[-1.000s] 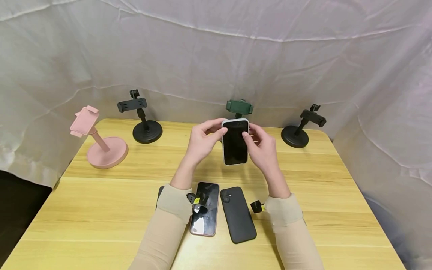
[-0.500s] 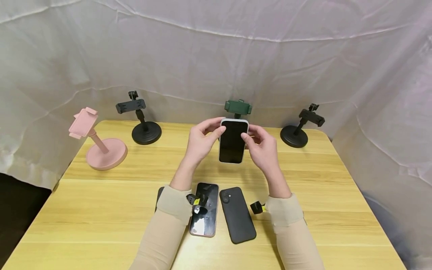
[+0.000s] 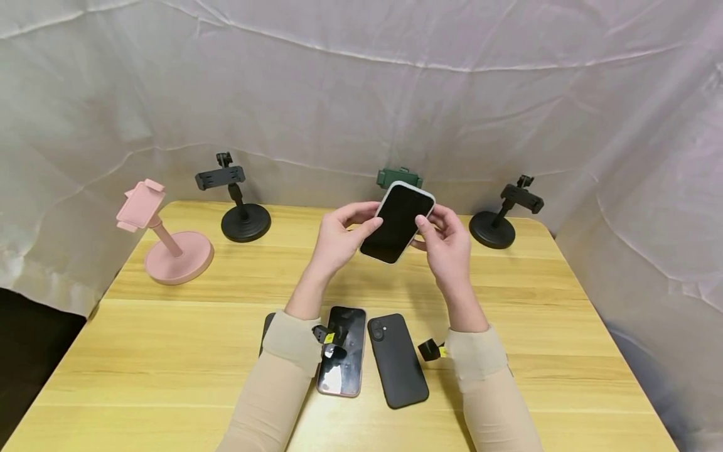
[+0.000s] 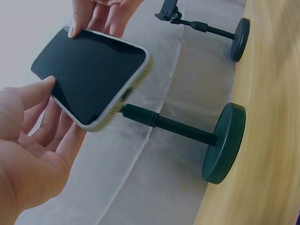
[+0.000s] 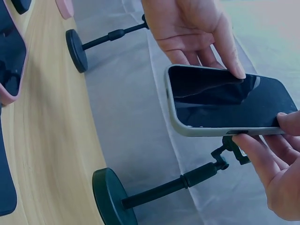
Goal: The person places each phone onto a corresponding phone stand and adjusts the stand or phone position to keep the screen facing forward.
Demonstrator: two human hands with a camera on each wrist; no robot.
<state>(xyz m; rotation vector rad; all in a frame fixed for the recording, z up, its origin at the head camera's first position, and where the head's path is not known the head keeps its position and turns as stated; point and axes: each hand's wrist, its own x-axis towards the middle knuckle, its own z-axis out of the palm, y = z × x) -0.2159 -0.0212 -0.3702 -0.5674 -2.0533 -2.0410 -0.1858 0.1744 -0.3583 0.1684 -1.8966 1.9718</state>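
Note:
Both hands hold a smartphone [image 3: 398, 222] in a pale case up above the table, its dark screen facing the person and its top leaning right in the head view. The left hand [image 3: 337, 237] pinches its left edge, thumb on the screen and fingers behind. At the opposite edge the right hand [image 3: 449, 246] grips it the same way, its thumb at the screen's border. Just behind the phone stands a green phone stand [image 4: 183, 129], whose clamp [image 3: 399, 176] shows partly above the phone in the head view.
A pink stand [image 3: 179, 256] and a black stand [image 3: 246, 221] are at the left; another black stand [image 3: 493, 228] is at the right. Near the front lie a screen-up phone [image 3: 342, 351], a black-cased phone [image 3: 398, 361] and a dark item [image 3: 268, 323] mostly under the left sleeve.
The phone has turned from upright to a clockwise tilt, its top swinging right and rising over the green clamp. The right hand has shifted slightly right; the left hand has barely moved.

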